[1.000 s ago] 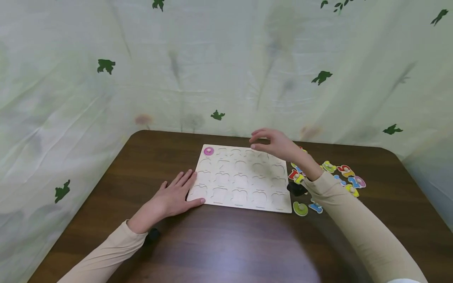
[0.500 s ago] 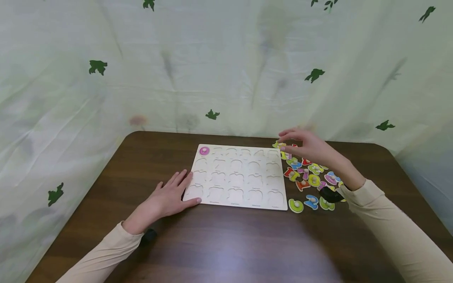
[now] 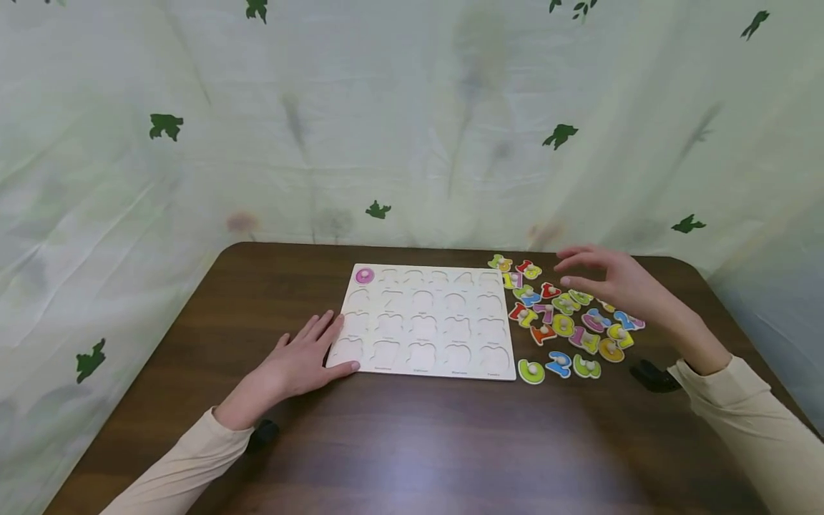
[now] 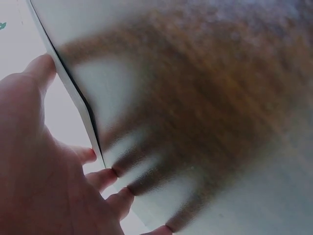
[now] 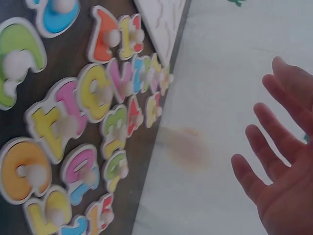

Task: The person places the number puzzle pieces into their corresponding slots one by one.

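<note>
A pale wooden number puzzle board [image 3: 473, 322] lies on the table with rows of recesses. In its far left recess sits a round pink knobbed piece [image 3: 364, 276]. My left hand [image 3: 290, 368] rests at the board's left edge, fingers extended and thumb by the near corner; the left wrist view shows its fingertips [image 4: 124, 193] along that edge. Over the loose pieces on the right hovers my right hand [image 3: 614, 282], fingers parted and gently bent, holding nothing. Colourful knobbed number pieces [image 5: 94, 93] lie below it, including a yellow zero [image 3: 563, 326] and a blue two [image 3: 558, 363].
The brown table [image 3: 412, 443] has rounded far corners. Behind it hangs a pale curtain [image 3: 412, 129] with green leaf shapes. A green piece [image 3: 531, 372] lies just off the board's near right corner. A dark wrist device [image 3: 653, 375] shows beside the right sleeve.
My right hand has moved right, from over the board's far edge to above the loose pieces, uncovering many of them. My left hand stays at the board; the view shifts slightly.
</note>
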Available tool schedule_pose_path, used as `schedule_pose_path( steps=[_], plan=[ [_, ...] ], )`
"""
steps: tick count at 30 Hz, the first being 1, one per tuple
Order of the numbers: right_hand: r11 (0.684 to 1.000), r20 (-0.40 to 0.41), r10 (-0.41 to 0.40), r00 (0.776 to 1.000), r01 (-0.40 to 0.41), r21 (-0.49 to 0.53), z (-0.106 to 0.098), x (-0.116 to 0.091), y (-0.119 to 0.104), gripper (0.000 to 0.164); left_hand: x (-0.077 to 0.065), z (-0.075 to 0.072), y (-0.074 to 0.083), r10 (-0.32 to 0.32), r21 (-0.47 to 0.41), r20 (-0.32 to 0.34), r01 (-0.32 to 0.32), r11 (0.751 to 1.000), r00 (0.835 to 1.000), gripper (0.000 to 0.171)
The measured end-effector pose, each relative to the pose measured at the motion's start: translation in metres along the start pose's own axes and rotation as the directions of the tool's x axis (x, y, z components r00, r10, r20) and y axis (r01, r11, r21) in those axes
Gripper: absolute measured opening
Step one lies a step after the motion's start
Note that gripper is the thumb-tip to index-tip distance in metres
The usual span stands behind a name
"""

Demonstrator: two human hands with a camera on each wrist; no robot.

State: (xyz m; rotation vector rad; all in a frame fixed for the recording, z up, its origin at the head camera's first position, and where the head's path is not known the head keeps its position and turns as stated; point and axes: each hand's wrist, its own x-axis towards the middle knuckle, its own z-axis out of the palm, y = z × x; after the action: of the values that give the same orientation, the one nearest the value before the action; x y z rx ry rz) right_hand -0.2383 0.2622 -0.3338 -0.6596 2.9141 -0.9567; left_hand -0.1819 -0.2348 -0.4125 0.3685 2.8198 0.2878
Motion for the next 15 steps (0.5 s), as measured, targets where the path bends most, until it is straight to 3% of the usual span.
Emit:
schedule_pose_path(
  steps=[7, 15],
  plan=[
    [0.994, -0.006, -0.098, 0.995, 0.098, -0.055, 0.011, -0.013, 0.018, 0.017, -0.001, 0.001, -0.001, -0.003, 0.006, -0.005, 0.004, 1.0, 1.0, 0.102],
    [0.998, 0.003, -0.054, 0.999, 0.054, -0.034, 0.039, -0.021, 0.036, 0.018, -0.001, 0.001, 0.001, -0.001, 0.013, -0.008, 0.001, 1.0, 1.0, 0.101]
  ],
)
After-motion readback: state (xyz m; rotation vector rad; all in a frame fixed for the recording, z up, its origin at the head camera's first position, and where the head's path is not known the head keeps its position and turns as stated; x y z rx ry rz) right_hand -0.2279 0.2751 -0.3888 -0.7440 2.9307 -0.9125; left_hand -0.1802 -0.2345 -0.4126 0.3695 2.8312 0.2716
